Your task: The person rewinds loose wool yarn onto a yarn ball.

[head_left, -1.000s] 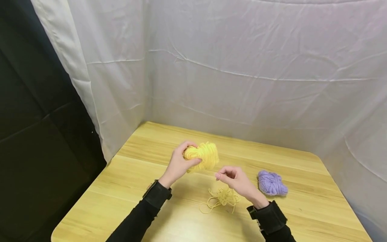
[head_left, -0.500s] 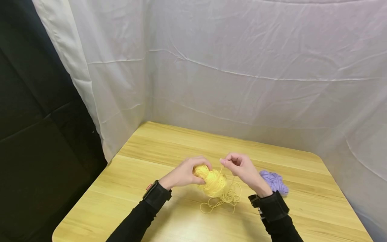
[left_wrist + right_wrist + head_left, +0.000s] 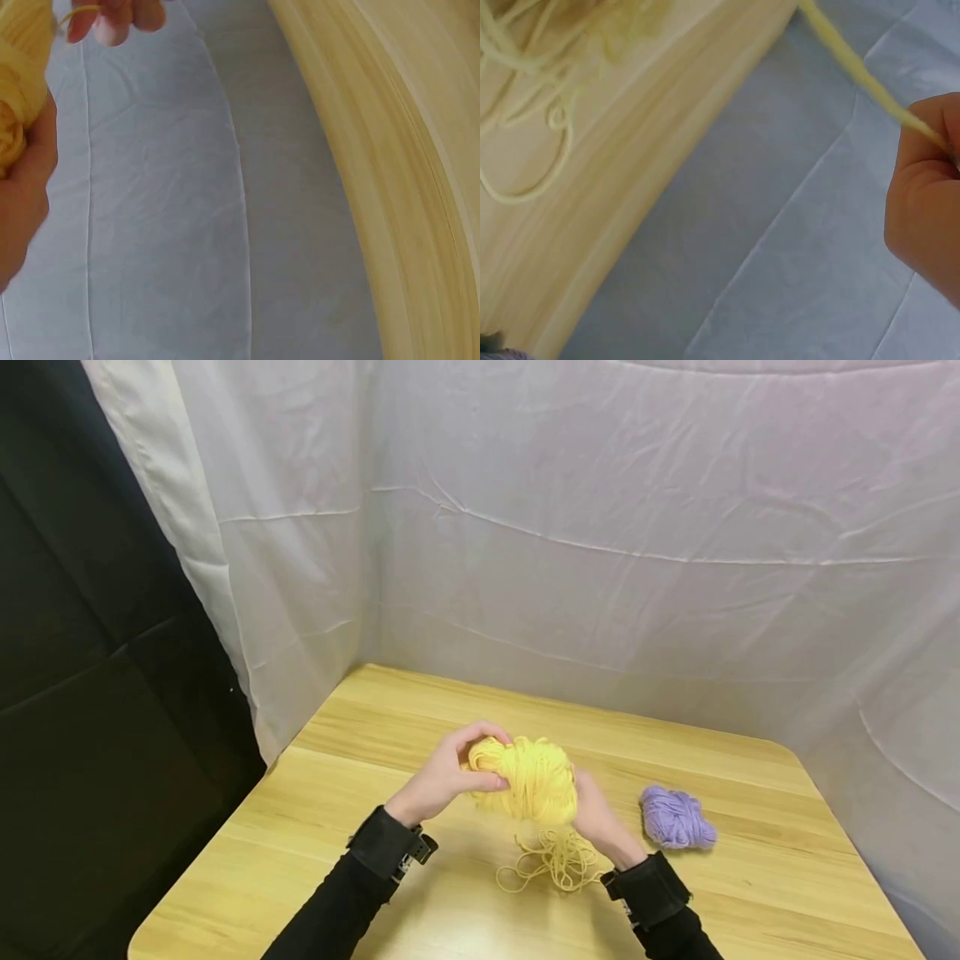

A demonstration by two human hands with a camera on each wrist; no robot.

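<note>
Left hand [image 3: 442, 777] at centre of head view, fingers and thumb curled round yellow yarn ball [image 3: 532, 777], holding it up off the wooden table [image 3: 315, 852]. In left wrist view same ball at far left edge [image 3: 19, 67] against the palm. Right hand [image 3: 596, 818] just right of and below the ball, mostly hidden behind it in head view, touching or nearly touching it; in right wrist view fingers [image 3: 930, 150] pinched on a single yellow strand [image 3: 855, 71] running taut toward upper left of that frame. Loose yellow yarn tangle [image 3: 555, 860] lying flat on the table directly under the ball, between the two wrists; loops of it at upper left of right wrist view [image 3: 532, 67]. Purple yarn skein [image 3: 675, 818] on the table right of the right hand, near but apart. Black sleeves and wrist straps [image 3: 386, 843] on both arms. White cloth backdrop [image 3: 600, 527] behind and right of table, black panel [image 3: 90, 652] at left of frame.
</note>
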